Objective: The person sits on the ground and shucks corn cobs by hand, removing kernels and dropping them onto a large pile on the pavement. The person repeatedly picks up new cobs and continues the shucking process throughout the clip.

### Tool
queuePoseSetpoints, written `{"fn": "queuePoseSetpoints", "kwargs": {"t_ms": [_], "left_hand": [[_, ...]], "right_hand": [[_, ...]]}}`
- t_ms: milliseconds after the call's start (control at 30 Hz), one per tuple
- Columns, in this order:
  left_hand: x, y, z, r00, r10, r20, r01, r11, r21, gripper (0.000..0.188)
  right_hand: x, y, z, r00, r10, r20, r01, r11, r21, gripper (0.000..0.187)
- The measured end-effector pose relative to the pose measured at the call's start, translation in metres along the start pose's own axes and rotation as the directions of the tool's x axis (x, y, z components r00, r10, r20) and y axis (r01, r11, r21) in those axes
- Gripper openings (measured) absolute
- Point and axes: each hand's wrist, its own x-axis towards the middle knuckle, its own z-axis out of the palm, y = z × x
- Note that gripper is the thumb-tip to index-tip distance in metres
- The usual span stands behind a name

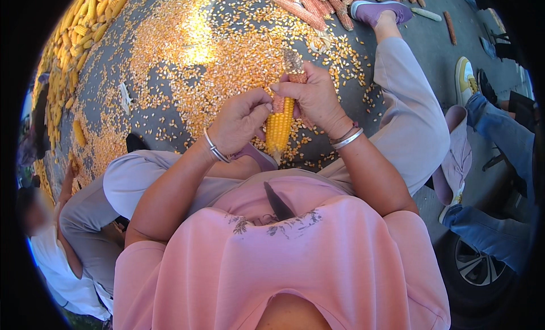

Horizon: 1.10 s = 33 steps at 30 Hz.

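Observation:
Between my two hands is an ear of corn (278, 130), its narrow end tilted down toward my lap. The lower part still carries rows of yellow kernels, while its upper part is bare reddish cob. My right hand (315, 96) is wrapped round the bare upper part, thumb laid across the cob. My left hand (243, 119) is closed against the ear's left side, thumb and fingers at the border between bare cob and kernels. Whether loose kernels lie inside either palm is hidden.
Loose corn kernels (210, 91) cover the ground ahead. Stripped cobs (306, 6) lie in a heap at the far side, and unshelled ears (85, 18) are piled at far left. A person in white (65, 262) sits at left; a car wheel (477, 262) and jean-clad legs (499, 137) are at right.

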Motion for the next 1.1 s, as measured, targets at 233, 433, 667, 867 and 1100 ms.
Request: {"fn": "queuePoseSetpoints", "kwargs": {"t_ms": [233,433,667,867,1100], "left_hand": [[0.001,0.014,0.001,0.992,-0.112,0.052,0.111,0.994,0.008,0.018],[-0.001,0.01,0.0,0.991,-0.11,0.076,0.111,0.994,-0.011,0.017],[0.001,0.003,0.0,0.967,0.251,0.041,-0.242,0.858,0.453,0.011],[0.0,-0.005,-0.001,0.991,0.129,-0.034,-0.112,0.945,0.307,0.018],[0.001,0.003,-0.001,0.999,-0.025,-0.023,0.027,0.997,0.069,0.028]], "right_hand": [[0.004,0.002,-0.007,0.999,-0.033,-0.002,0.034,0.999,0.043,0.02],[0.002,0.001,-0.002,1.0,0.004,0.008,-0.004,1.0,0.009,0.023],[0.001,0.004,0.003,1.0,-0.003,-0.016,0.002,1.0,-0.013,0.02],[-0.001,0.0,0.005,1.0,0.006,-0.022,-0.005,0.999,0.046,0.019],[0.003,0.006,-0.002,0.999,-0.012,-0.044,0.015,0.998,0.062,0.021]]}}
